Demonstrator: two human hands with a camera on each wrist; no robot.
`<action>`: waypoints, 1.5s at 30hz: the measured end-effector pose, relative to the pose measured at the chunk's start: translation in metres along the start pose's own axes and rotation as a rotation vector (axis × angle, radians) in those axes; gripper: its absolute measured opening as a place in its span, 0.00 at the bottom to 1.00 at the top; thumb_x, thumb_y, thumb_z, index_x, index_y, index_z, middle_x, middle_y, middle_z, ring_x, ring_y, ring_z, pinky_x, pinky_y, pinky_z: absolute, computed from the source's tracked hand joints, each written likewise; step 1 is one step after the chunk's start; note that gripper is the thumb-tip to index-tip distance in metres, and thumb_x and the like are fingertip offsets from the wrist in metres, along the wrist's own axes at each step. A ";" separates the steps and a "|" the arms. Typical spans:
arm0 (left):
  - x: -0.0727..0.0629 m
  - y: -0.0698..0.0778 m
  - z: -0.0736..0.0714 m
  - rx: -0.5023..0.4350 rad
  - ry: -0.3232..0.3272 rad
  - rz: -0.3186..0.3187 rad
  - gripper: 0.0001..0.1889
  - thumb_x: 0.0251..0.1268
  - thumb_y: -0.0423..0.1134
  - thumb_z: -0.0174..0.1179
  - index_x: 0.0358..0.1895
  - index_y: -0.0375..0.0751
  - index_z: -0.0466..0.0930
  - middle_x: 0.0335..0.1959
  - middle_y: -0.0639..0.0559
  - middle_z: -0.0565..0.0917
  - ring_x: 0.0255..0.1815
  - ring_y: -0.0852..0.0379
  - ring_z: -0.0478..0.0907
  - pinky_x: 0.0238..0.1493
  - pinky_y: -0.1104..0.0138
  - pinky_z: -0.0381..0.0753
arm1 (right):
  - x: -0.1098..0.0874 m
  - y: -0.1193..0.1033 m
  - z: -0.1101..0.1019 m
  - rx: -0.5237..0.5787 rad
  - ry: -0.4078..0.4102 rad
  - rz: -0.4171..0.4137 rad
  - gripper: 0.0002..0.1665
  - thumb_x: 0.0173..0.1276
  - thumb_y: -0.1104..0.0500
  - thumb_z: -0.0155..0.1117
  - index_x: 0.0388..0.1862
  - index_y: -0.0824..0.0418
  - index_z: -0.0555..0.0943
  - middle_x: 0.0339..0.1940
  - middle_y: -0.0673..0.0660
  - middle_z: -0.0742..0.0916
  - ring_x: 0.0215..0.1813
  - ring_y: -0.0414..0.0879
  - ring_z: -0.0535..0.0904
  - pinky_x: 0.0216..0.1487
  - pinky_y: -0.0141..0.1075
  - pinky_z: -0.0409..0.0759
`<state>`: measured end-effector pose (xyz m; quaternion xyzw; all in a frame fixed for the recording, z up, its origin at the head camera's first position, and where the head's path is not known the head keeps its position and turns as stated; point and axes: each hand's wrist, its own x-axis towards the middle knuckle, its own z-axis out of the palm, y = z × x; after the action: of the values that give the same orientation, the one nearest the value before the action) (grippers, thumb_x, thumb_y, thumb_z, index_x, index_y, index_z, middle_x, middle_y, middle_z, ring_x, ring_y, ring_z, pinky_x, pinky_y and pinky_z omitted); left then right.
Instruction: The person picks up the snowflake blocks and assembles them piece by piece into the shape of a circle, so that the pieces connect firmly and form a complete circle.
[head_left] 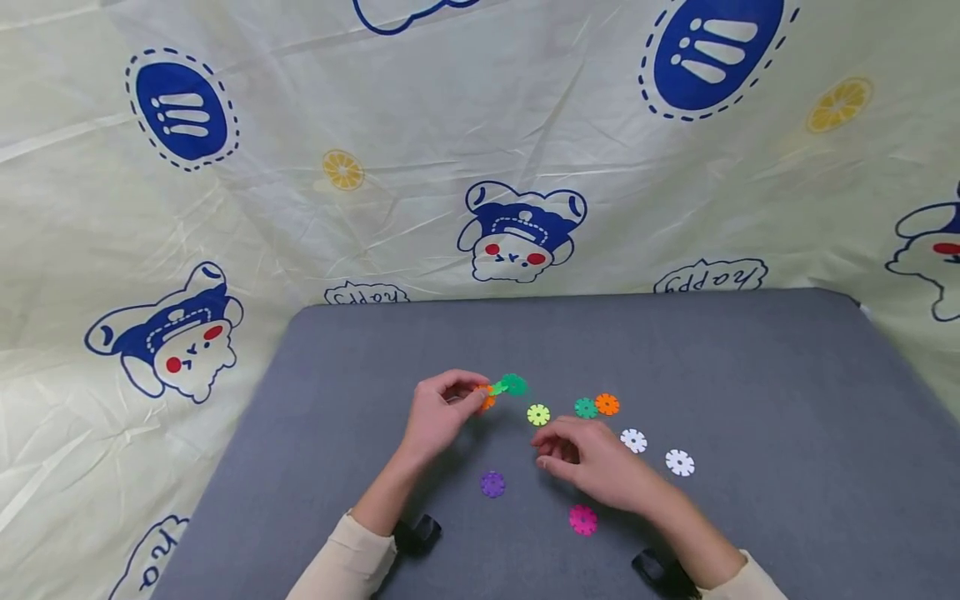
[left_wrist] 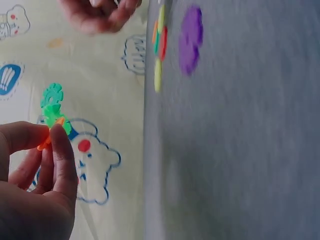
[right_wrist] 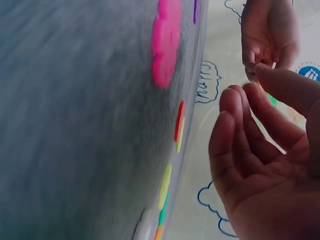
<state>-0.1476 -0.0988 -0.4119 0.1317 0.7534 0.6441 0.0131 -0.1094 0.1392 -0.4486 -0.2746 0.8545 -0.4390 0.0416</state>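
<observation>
My left hand (head_left: pixel 442 412) pinches an orange notched disc (left_wrist: pixel 46 142) between thumb and fingertips, above the table. Joined to it are a light green disc (left_wrist: pixel 54 115) and a darker green disc (head_left: pixel 513 384), making a short chain. My right hand (head_left: pixel 588 462) hovers to the right with its fingers loosely bent, and nothing shows between them in the right wrist view (right_wrist: pixel 265 160). Nearest it lie a yellow-green disc (head_left: pixel 538 415) and a white disc (head_left: pixel 633 441). A pink disc (head_left: pixel 583 520) lies below it, and a purple disc (head_left: pixel 492 484) rests between the forearms.
On the grey table (head_left: pixel 360 350) a teal disc (head_left: pixel 586 407) touches or overlaps an orange disc (head_left: pixel 607 404). Another white disc (head_left: pixel 679 462) lies farther right. A red disc (right_wrist: pixel 179 120) appears in the wrist views only. A printed sheet (head_left: pixel 420 108) hangs behind the table.
</observation>
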 end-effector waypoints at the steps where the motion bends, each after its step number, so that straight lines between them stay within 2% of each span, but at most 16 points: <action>1: 0.001 -0.001 -0.003 0.002 0.012 -0.005 0.08 0.63 0.29 0.63 0.42 0.29 0.83 0.32 0.35 0.83 0.32 0.31 0.79 0.40 0.43 0.79 | 0.001 -0.001 0.002 -0.013 -0.021 -0.003 0.07 0.62 0.61 0.69 0.40 0.54 0.83 0.32 0.40 0.81 0.32 0.36 0.77 0.36 0.33 0.78; 6: 0.005 -0.009 -0.014 0.016 0.046 -0.036 0.09 0.63 0.30 0.63 0.44 0.28 0.83 0.32 0.33 0.83 0.34 0.30 0.79 0.33 0.60 0.81 | 0.006 -0.010 0.017 -0.077 -0.129 -0.008 0.08 0.63 0.58 0.69 0.41 0.55 0.84 0.34 0.40 0.81 0.36 0.35 0.77 0.41 0.33 0.78; 9: 0.007 -0.013 -0.019 0.015 0.052 -0.047 0.10 0.63 0.30 0.63 0.44 0.26 0.82 0.32 0.32 0.83 0.35 0.28 0.78 0.30 0.67 0.77 | 0.013 -0.017 0.028 -0.147 -0.144 -0.015 0.12 0.61 0.55 0.71 0.43 0.56 0.84 0.35 0.42 0.80 0.39 0.37 0.76 0.43 0.33 0.76; 12: 0.011 -0.027 -0.023 0.016 0.065 -0.051 0.11 0.62 0.33 0.65 0.45 0.28 0.83 0.32 0.34 0.83 0.34 0.30 0.79 0.29 0.65 0.77 | 0.022 -0.023 0.040 -0.192 -0.156 0.011 0.15 0.58 0.52 0.73 0.43 0.55 0.84 0.35 0.43 0.80 0.38 0.38 0.75 0.43 0.33 0.75; 16: 0.016 -0.049 -0.025 0.028 0.087 -0.042 0.10 0.61 0.37 0.67 0.43 0.36 0.85 0.31 0.41 0.84 0.30 0.39 0.81 0.31 0.54 0.79 | 0.030 -0.024 0.053 -0.239 -0.163 0.028 0.18 0.54 0.50 0.75 0.43 0.55 0.85 0.34 0.42 0.78 0.37 0.37 0.73 0.41 0.33 0.74; 19: 0.017 -0.054 -0.022 0.042 0.099 -0.030 0.07 0.61 0.37 0.67 0.41 0.40 0.86 0.29 0.45 0.84 0.28 0.46 0.82 0.32 0.49 0.79 | 0.030 -0.023 0.057 -0.276 -0.157 0.012 0.18 0.53 0.51 0.77 0.42 0.53 0.86 0.33 0.42 0.76 0.36 0.37 0.71 0.39 0.33 0.73; 25: 0.016 -0.054 -0.019 0.055 0.108 -0.023 0.07 0.61 0.36 0.67 0.40 0.38 0.86 0.27 0.47 0.84 0.27 0.45 0.82 0.25 0.64 0.77 | 0.028 -0.022 0.058 -0.266 -0.164 -0.003 0.14 0.52 0.54 0.78 0.38 0.50 0.84 0.32 0.42 0.75 0.34 0.36 0.69 0.36 0.32 0.71; 30: 0.017 -0.052 -0.019 0.052 0.112 -0.029 0.06 0.61 0.35 0.66 0.40 0.38 0.86 0.27 0.46 0.84 0.26 0.47 0.82 0.24 0.68 0.75 | 0.027 -0.020 0.054 -0.206 -0.172 -0.036 0.14 0.56 0.61 0.73 0.38 0.48 0.80 0.32 0.42 0.76 0.32 0.37 0.71 0.35 0.31 0.72; 33: 0.016 -0.046 -0.018 0.056 0.106 -0.034 0.06 0.61 0.32 0.66 0.40 0.35 0.85 0.28 0.42 0.84 0.27 0.45 0.82 0.24 0.65 0.76 | 0.027 -0.019 0.049 -0.121 -0.176 -0.016 0.13 0.60 0.65 0.69 0.39 0.49 0.79 0.29 0.43 0.78 0.31 0.36 0.72 0.34 0.31 0.74; 36: 0.012 -0.032 -0.016 0.066 0.087 -0.036 0.08 0.61 0.30 0.65 0.41 0.30 0.84 0.30 0.37 0.84 0.29 0.38 0.81 0.25 0.63 0.78 | 0.027 -0.019 0.042 -0.036 -0.149 0.034 0.11 0.61 0.65 0.68 0.39 0.51 0.80 0.27 0.42 0.79 0.30 0.36 0.74 0.33 0.31 0.76; 39: 0.008 -0.020 -0.014 0.079 0.059 -0.047 0.08 0.62 0.30 0.64 0.42 0.28 0.83 0.33 0.34 0.83 0.32 0.34 0.81 0.26 0.65 0.78 | 0.027 -0.018 0.034 -0.010 -0.111 0.057 0.09 0.62 0.64 0.67 0.38 0.52 0.81 0.25 0.42 0.80 0.29 0.36 0.75 0.33 0.32 0.77; 41: 0.006 -0.017 -0.013 0.081 0.042 -0.062 0.09 0.62 0.30 0.63 0.43 0.28 0.83 0.34 0.34 0.84 0.33 0.34 0.82 0.27 0.65 0.78 | 0.025 -0.017 0.028 -0.013 -0.086 0.060 0.08 0.62 0.63 0.67 0.38 0.51 0.81 0.25 0.41 0.80 0.29 0.36 0.76 0.33 0.32 0.77; 45: 0.005 -0.017 -0.010 0.066 0.014 -0.075 0.09 0.63 0.30 0.62 0.44 0.28 0.83 0.35 0.35 0.84 0.33 0.37 0.83 0.32 0.52 0.80 | 0.022 -0.015 0.016 0.000 -0.027 0.076 0.08 0.63 0.62 0.67 0.38 0.50 0.82 0.26 0.41 0.81 0.29 0.37 0.76 0.32 0.32 0.77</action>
<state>-0.1579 -0.1100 -0.4259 0.0990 0.7788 0.6188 0.0275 -0.1167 0.1096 -0.4427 -0.2479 0.8635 -0.4336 0.0697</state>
